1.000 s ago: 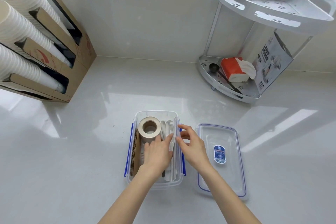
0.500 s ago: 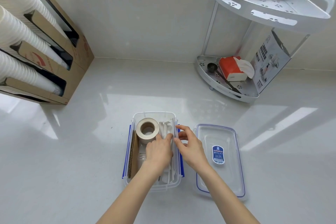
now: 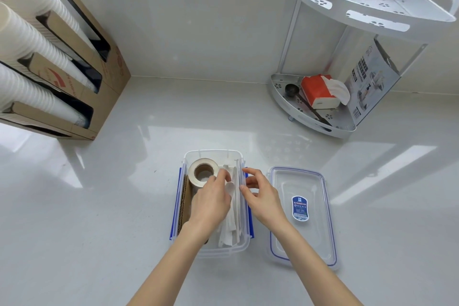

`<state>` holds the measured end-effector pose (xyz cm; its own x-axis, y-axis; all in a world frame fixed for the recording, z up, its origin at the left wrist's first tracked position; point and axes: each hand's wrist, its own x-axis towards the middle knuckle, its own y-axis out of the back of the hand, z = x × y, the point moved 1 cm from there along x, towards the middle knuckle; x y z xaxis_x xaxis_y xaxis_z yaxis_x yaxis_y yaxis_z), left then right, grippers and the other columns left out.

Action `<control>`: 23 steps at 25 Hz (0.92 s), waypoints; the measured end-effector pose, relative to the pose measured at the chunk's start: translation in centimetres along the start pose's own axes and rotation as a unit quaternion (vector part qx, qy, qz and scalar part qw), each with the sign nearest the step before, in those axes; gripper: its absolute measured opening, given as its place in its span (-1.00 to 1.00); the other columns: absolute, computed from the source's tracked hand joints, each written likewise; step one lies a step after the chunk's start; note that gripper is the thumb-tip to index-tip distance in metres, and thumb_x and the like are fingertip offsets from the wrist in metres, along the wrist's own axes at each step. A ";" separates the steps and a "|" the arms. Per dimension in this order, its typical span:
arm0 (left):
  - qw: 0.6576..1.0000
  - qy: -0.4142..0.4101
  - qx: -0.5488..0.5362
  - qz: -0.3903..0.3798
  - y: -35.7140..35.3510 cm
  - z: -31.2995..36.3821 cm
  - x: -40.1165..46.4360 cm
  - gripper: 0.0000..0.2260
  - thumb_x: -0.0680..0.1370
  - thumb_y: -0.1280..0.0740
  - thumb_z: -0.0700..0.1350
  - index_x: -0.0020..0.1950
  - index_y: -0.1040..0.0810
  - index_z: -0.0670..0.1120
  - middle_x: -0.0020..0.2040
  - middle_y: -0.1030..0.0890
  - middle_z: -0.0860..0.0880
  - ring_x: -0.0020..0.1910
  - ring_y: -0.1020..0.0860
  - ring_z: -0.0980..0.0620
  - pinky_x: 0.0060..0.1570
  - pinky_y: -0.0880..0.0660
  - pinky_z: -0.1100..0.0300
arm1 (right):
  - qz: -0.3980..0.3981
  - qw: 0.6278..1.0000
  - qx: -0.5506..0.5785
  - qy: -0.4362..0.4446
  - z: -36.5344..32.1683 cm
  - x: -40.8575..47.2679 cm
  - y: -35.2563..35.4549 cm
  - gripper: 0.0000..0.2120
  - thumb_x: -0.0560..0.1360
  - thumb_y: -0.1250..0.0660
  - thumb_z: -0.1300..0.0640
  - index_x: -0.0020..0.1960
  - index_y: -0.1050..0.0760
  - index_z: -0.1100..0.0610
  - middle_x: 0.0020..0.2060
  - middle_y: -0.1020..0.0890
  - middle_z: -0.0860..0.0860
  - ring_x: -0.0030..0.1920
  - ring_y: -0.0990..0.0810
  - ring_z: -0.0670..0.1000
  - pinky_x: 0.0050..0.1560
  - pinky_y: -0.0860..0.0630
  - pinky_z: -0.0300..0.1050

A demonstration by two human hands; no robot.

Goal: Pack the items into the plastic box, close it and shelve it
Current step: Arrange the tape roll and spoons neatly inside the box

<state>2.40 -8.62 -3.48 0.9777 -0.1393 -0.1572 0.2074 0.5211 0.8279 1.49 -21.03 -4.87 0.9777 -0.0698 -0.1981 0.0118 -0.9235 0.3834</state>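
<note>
Fingers of the left hand (image 3: 211,202) curl loosely inside the plastic box (image 3: 213,251), over white wrapped utensils (image 3: 232,221) beside the tape roll (image 3: 202,172); whether they grip any is unclear. The right hand (image 3: 260,197) hovers half-open at the box's right rim. Right of the box lies its lid (image 3: 301,216), blue label illegible. Bare counter (image 3: 111,206) surrounds the box; the corner shelf (image 3: 347,129) stands well beyond it.

bare forearms, no sleeves, left hand (image 3: 211,202), right hand (image 3: 263,197)
</note>
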 end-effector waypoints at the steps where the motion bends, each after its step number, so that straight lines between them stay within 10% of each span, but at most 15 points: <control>1: 1.000 -0.003 -0.015 0.013 0.3 -0.2 -0.2 -0.85 0.54 -0.12 -0.12 0.10 -0.31 -0.05 -0.09 -0.53 -0.12 -0.22 -0.56 -0.17 -0.34 -0.38 0.09 | -0.001 1.000 -0.003 -0.001 0.0 0.0 0.0 -0.67 0.50 -0.24 0.20 0.25 -0.38 0.00 -0.03 -0.54 0.01 -0.05 -0.51 -0.07 -0.19 -0.37 -0.51; 17: 0.967 0.008 -0.235 0.102 3.1 -1.1 -0.2 -0.85 0.51 -0.15 -0.25 -0.08 -0.36 0.01 -0.28 -0.45 0.16 -0.41 -0.43 0.18 -0.40 -0.35 0.55 | 0.012 1.000 -0.019 0.005 0.0 -0.2 -0.2 -0.67 0.51 -0.22 0.21 0.25 -0.39 0.04 -0.04 -0.52 0.02 -0.05 -0.49 -0.06 -0.17 -0.35 -0.49; 23: 0.960 0.028 -0.260 0.099 3.0 -1.1 -0.4 -0.88 0.52 -0.19 -0.22 -0.09 -0.42 0.01 -0.25 -0.45 0.20 -0.37 -0.47 0.19 -0.33 -0.42 0.43 | 0.017 0.984 -0.165 0.062 -1.1 -0.6 -0.3 -0.63 0.51 -0.17 0.25 0.31 -0.34 0.10 0.21 -0.44 0.09 0.25 -0.40 0.05 0.19 -0.36 -0.16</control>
<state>2.65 -6.11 -1.55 0.9968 0.0437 -0.0663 -0.0077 0.8845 0.4664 1.15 -20.27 -3.84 0.9966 -0.0331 -0.0757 0.0256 -0.7474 0.6639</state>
